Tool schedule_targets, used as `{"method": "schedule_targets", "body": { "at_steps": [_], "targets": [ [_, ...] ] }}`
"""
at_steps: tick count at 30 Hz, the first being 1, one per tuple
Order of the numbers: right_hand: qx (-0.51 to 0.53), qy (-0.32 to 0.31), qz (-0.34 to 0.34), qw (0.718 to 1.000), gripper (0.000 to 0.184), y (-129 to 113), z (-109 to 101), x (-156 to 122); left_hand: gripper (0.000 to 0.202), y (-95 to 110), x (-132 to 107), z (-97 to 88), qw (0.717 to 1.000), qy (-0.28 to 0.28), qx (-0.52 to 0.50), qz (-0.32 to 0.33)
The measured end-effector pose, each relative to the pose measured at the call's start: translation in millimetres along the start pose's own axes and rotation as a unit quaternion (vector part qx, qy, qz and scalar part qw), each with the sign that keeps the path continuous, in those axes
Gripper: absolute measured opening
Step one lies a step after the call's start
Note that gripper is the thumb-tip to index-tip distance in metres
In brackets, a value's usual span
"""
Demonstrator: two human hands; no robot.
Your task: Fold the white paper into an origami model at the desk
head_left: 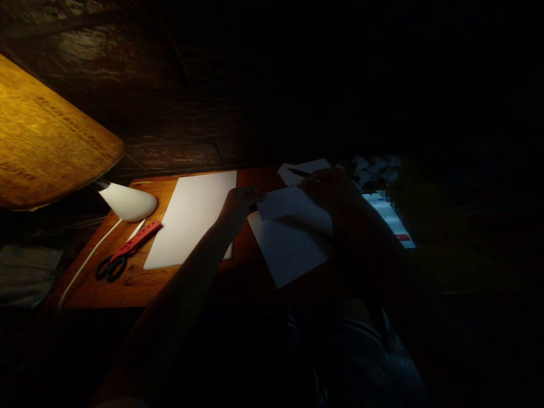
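A white sheet of paper [289, 243] lies on the wooden table [140, 283] in dim lamplight, its top part folded over. My left hand [242, 201] pinches the left corner of the fold, fingers closed on the paper. My right hand [327, 190] rests on the fold's right side in deep shadow, and its fingers appear pressed on the paper.
A larger white sheet [193, 218] lies to the left. Further left are black-handled scissors [111, 266], a red ruler [138, 238], a white lamp base [127, 201] with its cord and a yellow shade [42, 141]. More paper [304, 168] lies behind; a lit phone screen [389, 218] glows at right.
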State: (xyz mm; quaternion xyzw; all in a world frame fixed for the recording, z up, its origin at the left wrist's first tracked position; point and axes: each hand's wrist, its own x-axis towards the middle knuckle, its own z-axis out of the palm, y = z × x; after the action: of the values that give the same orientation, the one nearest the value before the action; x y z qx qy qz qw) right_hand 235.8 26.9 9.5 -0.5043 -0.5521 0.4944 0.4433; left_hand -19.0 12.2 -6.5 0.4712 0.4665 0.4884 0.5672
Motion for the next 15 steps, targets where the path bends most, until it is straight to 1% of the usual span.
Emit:
{"method": "schedule_targets", "body": {
  "at_steps": [4, 7, 11, 13, 15],
  "targets": [
    [-0.017, 0.024, 0.0, 1.0, 0.037, -1.5, 4.6, -6.0, 0.027, 0.3, -1.0, -0.9, 0.999, -0.005, 0.026, 0.017],
    [-0.043, 0.024, 0.003, 0.999, 0.032, -5.9, 8.8, -13.0, 0.02, 1.2, -2.5, -1.0, 0.998, -0.031, 0.06, 0.02],
    [-0.086, -0.008, -0.005, 0.996, 0.028, -9.6, 11.6, -20.1, 0.021, 3.9, -6.1, 3.0, 0.989, -0.079, 0.126, 0.016],
    [-0.112, -0.027, -0.008, 0.993, 0.029, -8.7, 12.5, -21.3, 0.021, 5.2, -7.9, 5.9, 0.985, -0.081, 0.151, 0.008],
    [-0.135, -0.031, -0.012, 0.99, 0.029, -7.0, 13.6, -21.3, 0.017, 6.5, -9.2, 8.1, 0.984, -0.077, 0.16, 0.003]
  ]
}}
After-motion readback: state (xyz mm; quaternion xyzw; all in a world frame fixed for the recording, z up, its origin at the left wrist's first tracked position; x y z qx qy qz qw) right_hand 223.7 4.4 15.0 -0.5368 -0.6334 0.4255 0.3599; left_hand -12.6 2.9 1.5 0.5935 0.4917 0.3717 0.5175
